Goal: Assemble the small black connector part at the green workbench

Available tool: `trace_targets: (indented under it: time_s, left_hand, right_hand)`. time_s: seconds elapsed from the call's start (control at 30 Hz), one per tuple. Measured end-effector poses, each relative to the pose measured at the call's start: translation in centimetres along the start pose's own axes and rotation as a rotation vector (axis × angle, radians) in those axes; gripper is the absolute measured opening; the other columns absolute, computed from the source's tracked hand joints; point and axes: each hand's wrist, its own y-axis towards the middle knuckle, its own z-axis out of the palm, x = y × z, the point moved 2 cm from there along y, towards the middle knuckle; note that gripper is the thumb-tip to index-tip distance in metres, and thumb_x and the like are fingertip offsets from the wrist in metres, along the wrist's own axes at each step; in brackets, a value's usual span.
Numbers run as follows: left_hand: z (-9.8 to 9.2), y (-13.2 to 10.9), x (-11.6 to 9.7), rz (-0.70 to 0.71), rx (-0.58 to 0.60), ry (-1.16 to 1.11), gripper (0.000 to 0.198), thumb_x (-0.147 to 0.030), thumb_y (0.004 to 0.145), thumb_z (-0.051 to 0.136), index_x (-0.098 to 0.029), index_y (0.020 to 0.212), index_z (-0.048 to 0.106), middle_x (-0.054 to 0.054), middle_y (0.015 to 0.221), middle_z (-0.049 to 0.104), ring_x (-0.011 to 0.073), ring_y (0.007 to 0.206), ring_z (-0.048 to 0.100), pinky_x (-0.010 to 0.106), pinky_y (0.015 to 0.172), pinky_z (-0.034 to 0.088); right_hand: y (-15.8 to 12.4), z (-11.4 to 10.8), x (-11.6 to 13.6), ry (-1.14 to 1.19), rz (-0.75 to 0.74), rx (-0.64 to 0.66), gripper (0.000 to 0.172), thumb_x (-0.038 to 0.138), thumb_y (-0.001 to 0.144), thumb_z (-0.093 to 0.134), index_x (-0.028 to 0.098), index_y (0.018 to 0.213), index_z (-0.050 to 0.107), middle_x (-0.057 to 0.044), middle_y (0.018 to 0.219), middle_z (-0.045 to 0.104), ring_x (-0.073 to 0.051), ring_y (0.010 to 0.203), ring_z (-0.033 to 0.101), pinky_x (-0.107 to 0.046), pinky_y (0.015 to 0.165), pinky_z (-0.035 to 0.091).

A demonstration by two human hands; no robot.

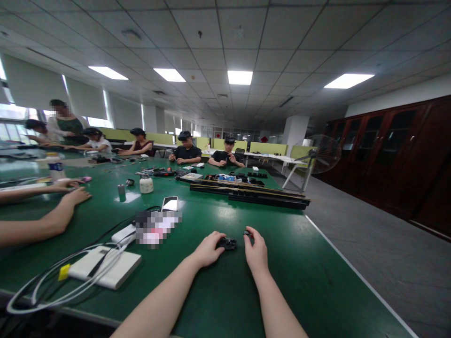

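Note:
Over the green table, my left hand (210,249) has its thumb and fingers closed on a small black part (228,243) with an uneven, mechanical-looking outline; its exact kind is too small to tell. To the right of it, my right hand (256,249) pinches a smaller dark piece (247,233) with a touch of red between thumb and fingertips. A short gap separates the two pieces. My palms hide part of what each hand grips.
A white box (105,267) with looped cables lies at left, near a phone (170,203). Long black rails (250,195) lie across the table's far side. A white jar (146,184) and a metal cylinder (121,192) stand left. A co-worker's arms (52,218) reach in from the left.

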Motion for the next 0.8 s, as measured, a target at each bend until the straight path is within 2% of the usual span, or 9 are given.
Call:
trace_targets:
  time_s: [0.57,0.8]
  left_hand:
    - [0.01,0.0,-0.01,0.007,-0.004,-0.001,0.04,-0.018,0.075,0.055,-0.019,0.114,0.053,0.008,0.112,0.056,0.0215,0.104,0.053,0.032,0.094,0.04]
    - [-0.19,-0.04,-0.36,0.003,0.003,0.002,0.04,-0.017,0.075,0.055,-0.018,0.114,0.053,0.008,0.113,0.056,0.0219,0.106,0.052,0.033,0.095,0.04]
  right_hand:
    - [-0.21,-0.02,0.43,-0.049,-0.009,0.063,0.027,0.032,0.075,0.05,0.02,0.093,0.064,-0.007,0.093,0.068,-0.023,0.089,0.059,-0.036,0.083,0.046]
    - [-0.56,0.64,-0.3,-0.076,0.024,0.178,0.021,0.03,0.071,0.055,0.023,0.089,0.065,-0.004,0.086,0.069,-0.021,0.086,0.062,-0.035,0.079,0.048]
